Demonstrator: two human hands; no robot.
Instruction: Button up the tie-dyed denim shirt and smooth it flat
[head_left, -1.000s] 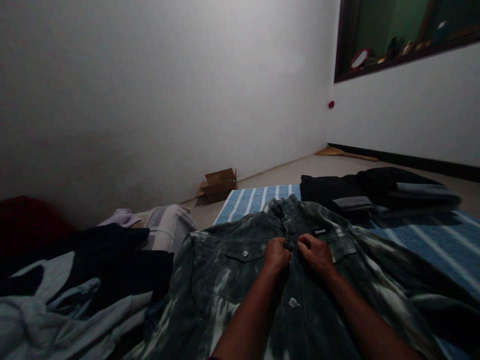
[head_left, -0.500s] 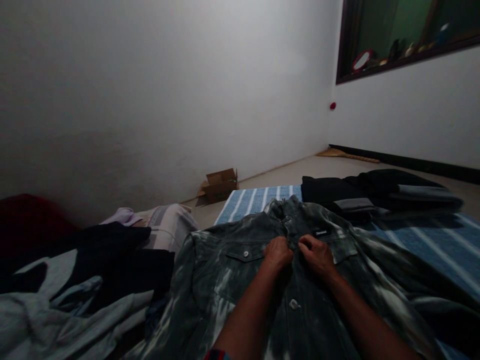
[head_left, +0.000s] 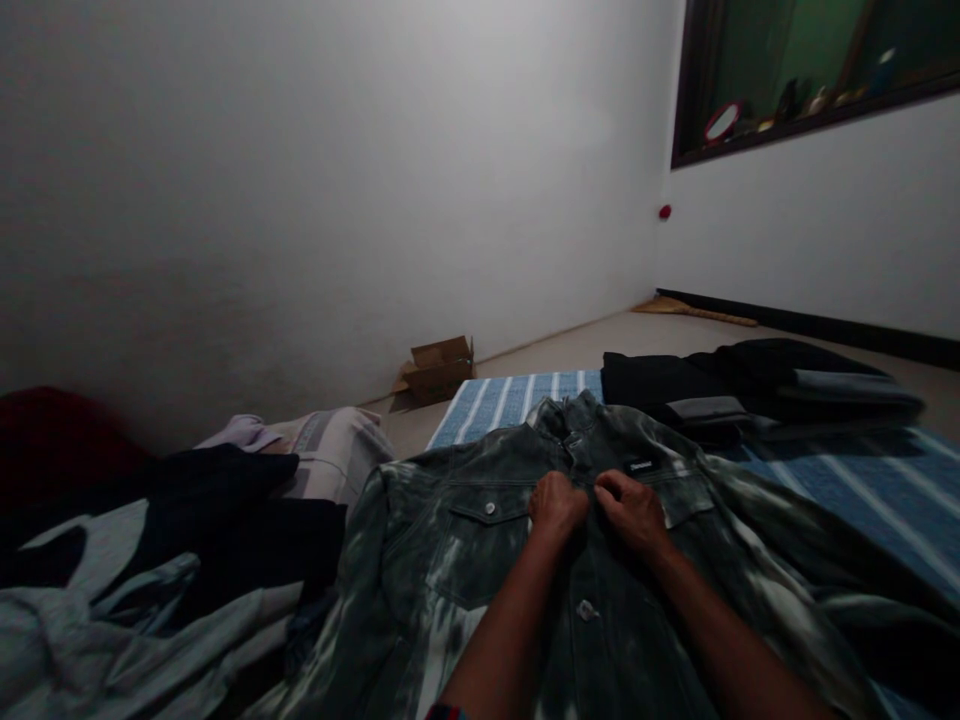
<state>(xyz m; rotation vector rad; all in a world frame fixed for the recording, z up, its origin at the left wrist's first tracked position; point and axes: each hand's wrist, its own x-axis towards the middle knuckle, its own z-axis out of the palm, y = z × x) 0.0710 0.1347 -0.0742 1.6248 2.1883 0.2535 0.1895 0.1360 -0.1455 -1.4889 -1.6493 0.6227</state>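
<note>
One denim jacket (head_left: 465, 560), bleached in pale streaks, lies front-up across the near part of a blue striped mat (head_left: 510, 398), its collar pointing toward the mat's far edge. Both hands sit on its chest, just below the collar. The left hand (head_left: 556, 505) and the right hand (head_left: 634, 512) are curled closed and almost touching, each pinching one side of the front opening. The work in hand looks to be the closure at an upper button, though the fingers hide the button itself. A lower button (head_left: 586, 609) shows on the placket nearer the person, between the forearms; working it would call for the same fine fingertip pinch. Folded dark clothes (head_left: 750, 385) rest by the mat's far right corner. A loose heap of garments (head_left: 150, 560) lies off its left edge, and a cardboard box (head_left: 441, 368) stands on the floor beyond.
</note>
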